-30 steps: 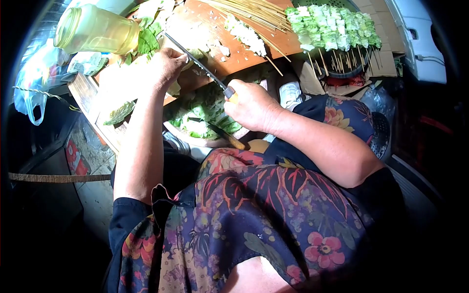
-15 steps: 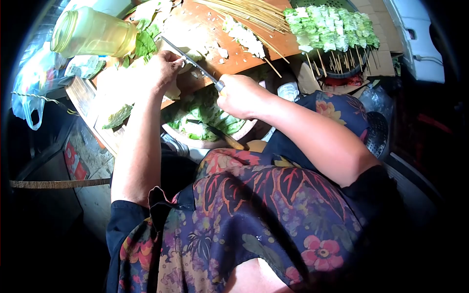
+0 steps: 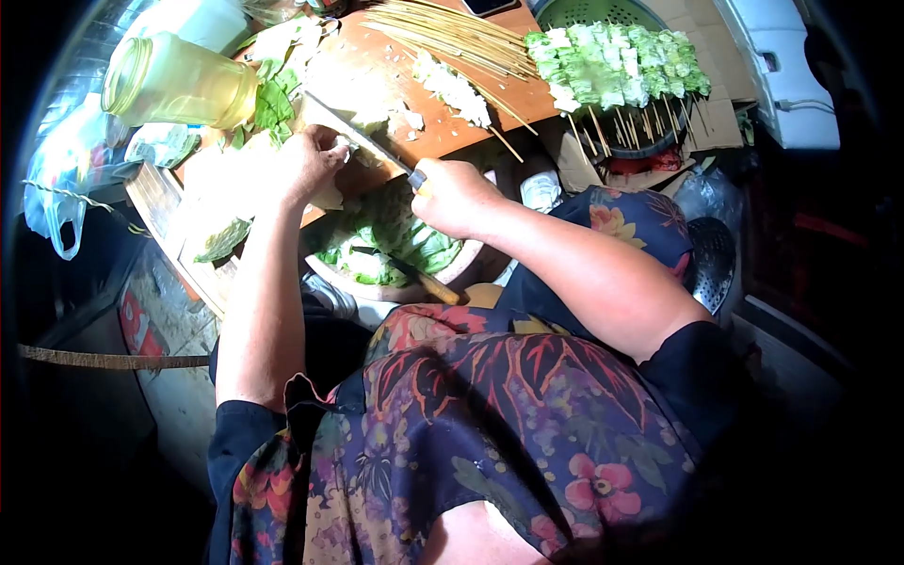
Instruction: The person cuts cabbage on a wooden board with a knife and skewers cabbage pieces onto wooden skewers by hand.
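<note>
My right hand (image 3: pixel 454 198) is wrapped round the handle of a knife (image 3: pixel 363 141), whose long blade points up and left over the board. Beside the blade, my left hand (image 3: pixel 311 162) has its fingers pressed together on something too small and glared to make out. Pale leaf pieces lie under and around it on the orange board (image 3: pixel 508 104). Below both hands is a bowl of cut green leaves (image 3: pixel 428 247), with a second knife (image 3: pixel 428 282) resting across its rim.
A yellowish glass jar (image 3: pixel 179 83) lies at the upper left beside green leaves (image 3: pixel 275 102). Bamboo sticks (image 3: pixel 452 36) and one loaded skewer (image 3: pixel 457 89) are on the board. Several leaf skewers (image 3: pixel 617 66) rest over a green colander (image 3: pixel 603 13). A plastic bag (image 3: pixel 61 188) hangs left.
The knife blade has turned to show its flat side more. My right hand has shifted slightly left, and the whole view has moved a little.
</note>
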A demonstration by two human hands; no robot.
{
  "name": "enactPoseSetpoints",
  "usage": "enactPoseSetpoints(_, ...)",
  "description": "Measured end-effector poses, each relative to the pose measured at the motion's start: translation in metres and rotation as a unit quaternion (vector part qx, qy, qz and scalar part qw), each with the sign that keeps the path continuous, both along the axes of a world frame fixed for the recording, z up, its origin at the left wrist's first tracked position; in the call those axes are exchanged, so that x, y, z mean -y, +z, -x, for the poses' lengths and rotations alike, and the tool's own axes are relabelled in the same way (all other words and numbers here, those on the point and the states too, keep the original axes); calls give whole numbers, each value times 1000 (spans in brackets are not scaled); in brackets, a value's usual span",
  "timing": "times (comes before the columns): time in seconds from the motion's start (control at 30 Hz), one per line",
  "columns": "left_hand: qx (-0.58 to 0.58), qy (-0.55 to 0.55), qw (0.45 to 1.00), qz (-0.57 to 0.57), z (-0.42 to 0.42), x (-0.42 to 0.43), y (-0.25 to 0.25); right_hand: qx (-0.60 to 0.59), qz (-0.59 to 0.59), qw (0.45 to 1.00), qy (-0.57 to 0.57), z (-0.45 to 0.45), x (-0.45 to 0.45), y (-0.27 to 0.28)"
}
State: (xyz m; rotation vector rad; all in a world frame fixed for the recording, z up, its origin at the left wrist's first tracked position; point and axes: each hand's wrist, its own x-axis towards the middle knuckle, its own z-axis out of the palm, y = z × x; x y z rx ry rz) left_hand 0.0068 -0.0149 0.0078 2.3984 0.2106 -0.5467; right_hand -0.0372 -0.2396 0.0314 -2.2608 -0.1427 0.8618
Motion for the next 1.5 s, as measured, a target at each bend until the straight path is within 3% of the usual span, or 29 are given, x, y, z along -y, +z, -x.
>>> enactPoseSetpoints(0.27,56,31,997,52,-11,-8,-31,4,36,999,-8,-8,0,7)
enactPoseSetpoints(0.4,49,119,987,99,-21,10,-24,25,36,999,-13,-16,0,4)
enactPoseSetpoints(0.47,137,114,969,169,-31,7,-47,21,40,998,-37,-22,0,10)
enactPoseSetpoints(0.6,130,162,955,211,-41,24,-37,47,35,997,-54,-34,1,4)
enactPoseSetpoints(0.93,140,204,945,214,-48,45,-43,4,37,997,-61,-47,0,1)
enactPoseSetpoints(1.03,203,138,956,158,-46,42,-47,5,35,997,-61,-45,1,6)
enactPoseSetpoints(1.17,188,136,960,157,-43,44,-44,21,25,997,-65,-42,3,12)
enactPoseSetpoints(1.33,126,240,914,301,-42,39,-47,60,-7,995,-83,-36,9,21)
enactPoseSetpoints(1.4,154,226,916,294,-41,38,-41,67,-10,994,-84,-34,10,26)
enactPoseSetpoints(1.47,49,266,900,343,-38,36,-27,75,-14,993,-86,-33,11,28)
enactPoseSetpoints(1.5,67,240,903,351,-38,34,-26,81,-22,993,-88,-32,14,28)
